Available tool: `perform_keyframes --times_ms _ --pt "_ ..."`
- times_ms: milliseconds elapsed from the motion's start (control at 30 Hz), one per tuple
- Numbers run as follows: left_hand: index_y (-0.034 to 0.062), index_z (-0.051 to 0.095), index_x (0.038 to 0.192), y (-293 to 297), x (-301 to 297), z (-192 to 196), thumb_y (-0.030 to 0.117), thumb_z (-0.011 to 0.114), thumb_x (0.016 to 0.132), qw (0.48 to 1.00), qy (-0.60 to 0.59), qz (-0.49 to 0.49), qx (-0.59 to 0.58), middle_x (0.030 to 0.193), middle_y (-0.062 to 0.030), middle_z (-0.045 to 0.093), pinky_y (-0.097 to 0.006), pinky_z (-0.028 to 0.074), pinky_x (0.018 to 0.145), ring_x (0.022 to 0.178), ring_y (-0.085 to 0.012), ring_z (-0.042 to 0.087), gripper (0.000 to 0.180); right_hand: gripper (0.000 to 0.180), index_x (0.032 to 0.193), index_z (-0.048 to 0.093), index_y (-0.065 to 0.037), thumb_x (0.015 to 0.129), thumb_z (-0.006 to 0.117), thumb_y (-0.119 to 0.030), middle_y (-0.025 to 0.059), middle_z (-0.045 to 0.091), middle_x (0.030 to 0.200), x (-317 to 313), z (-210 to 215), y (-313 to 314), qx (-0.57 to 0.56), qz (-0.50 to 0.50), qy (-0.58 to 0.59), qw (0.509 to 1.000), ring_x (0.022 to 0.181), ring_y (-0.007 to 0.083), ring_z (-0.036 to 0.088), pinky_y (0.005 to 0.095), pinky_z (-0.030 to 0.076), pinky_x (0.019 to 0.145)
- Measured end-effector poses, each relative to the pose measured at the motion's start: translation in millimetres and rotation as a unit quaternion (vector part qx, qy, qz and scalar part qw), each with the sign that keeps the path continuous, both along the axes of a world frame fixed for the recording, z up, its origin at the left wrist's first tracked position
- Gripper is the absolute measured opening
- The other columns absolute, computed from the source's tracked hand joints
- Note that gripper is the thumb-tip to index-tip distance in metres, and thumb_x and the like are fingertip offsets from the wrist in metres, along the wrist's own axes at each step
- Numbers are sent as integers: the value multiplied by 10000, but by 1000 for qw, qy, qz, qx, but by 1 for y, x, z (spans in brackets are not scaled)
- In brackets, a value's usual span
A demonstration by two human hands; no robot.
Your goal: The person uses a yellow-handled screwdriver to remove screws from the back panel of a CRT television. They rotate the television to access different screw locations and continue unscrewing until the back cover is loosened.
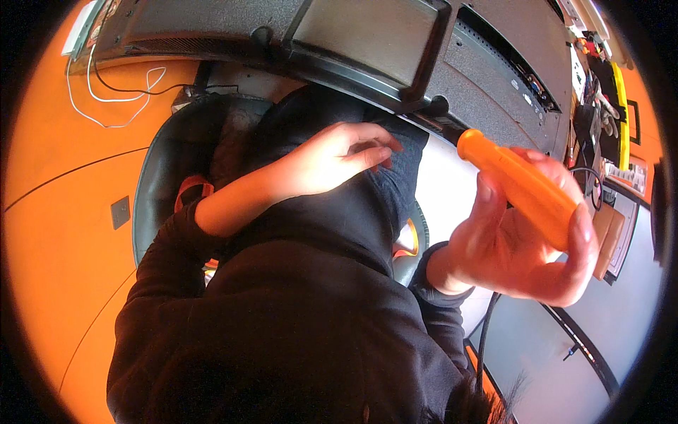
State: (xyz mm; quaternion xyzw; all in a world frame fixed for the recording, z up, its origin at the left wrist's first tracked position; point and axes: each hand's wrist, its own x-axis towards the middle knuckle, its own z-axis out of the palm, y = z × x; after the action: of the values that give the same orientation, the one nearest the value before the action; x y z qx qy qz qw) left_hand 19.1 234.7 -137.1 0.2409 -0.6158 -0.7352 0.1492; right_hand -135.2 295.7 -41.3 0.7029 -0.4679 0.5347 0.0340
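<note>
My right hand [522,219] grips a screwdriver [522,184] by its thick orange handle, thumb on one side and fingers curled round the other. The handle's collar end points up and left, toward the lower edge of a large black flat-screen TV [487,92] whose back faces me. The screwdriver's shaft is hard to make out against the dark TV edge. Over my lap, my left hand [346,152] is empty, its fingers loosely bent and the thumb apart from them.
I sit on a black chair [162,177]. White and black cables [134,99] lie at the left on an orange surface [63,212]. A cluttered shelf [600,106] with tools and a yellow-edged item stands at the far right. Grey panels [537,360] fill the lower right.
</note>
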Motion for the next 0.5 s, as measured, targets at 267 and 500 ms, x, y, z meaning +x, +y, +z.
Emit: perform_keyframes --times_ms 267,500 --pt "-17 546 1068 1 4 -1 101 470 895 999 -16 3 29 877 -65 598 -263 434 779 816 -121 533 222 431 1252 250 -204 886 452 -100 281 508 1035 5 -8 1 -17 -9 -39 999 849 368 601 413 560 649" --pt "-20 554 1038 3 1 -4 98 466 896 999 -5 33 14 849 -64 600 -258 432 777 818 -115 540 205 468 1262 250 -228 873 475 -94 262 493 1035 6 -10 1 -18 -14 -52 998 847 361 594 422 562 646"
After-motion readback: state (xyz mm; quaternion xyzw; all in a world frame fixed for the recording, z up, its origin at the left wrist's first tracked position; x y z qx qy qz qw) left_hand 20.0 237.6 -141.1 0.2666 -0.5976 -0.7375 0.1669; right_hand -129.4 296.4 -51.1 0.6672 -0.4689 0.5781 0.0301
